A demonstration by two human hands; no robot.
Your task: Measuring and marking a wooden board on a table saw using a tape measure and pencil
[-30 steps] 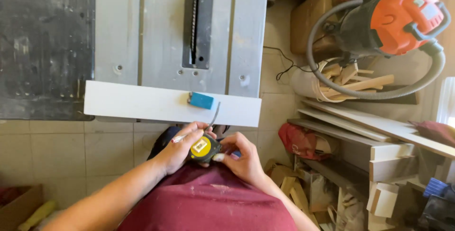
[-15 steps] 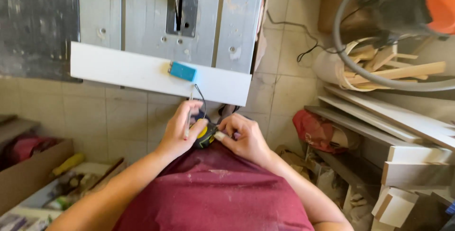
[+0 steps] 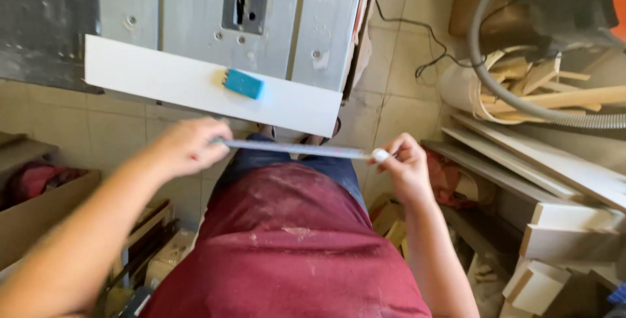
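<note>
Both hands are closed on a tape measure: the left hand (image 3: pixel 186 145), blurred, wraps over the case end so the case itself cannot be made out, and the right hand (image 3: pixel 405 165) pinches the tip of the pale metal tape blade (image 3: pixel 297 149) between thumb and fingertips. That blade runs nearly level between them, just above the lap of the dusty dark-red shirt (image 3: pixel 293 240) and just in front of the near edge of the long white board (image 3: pixel 208 86). Held this way it needs to be kept taut and straight, as any sag or twist would spoil a reading, and the pinch at the tip should be firm so the spring cannot pull it free. To take a true length, the blade should sit parallel to the board's edge and close against it. The board lies across the grey metal table saw top (image 3: pixel 274 18), with a small blue block (image 3: pixel 243 84) resting on it; the block is worth keeping clear of the blade. An orange shop vacuum's grey hose (image 3: pixel 521 106) and wood offcuts (image 3: pixel 541 86) crowd the right side.
</note>
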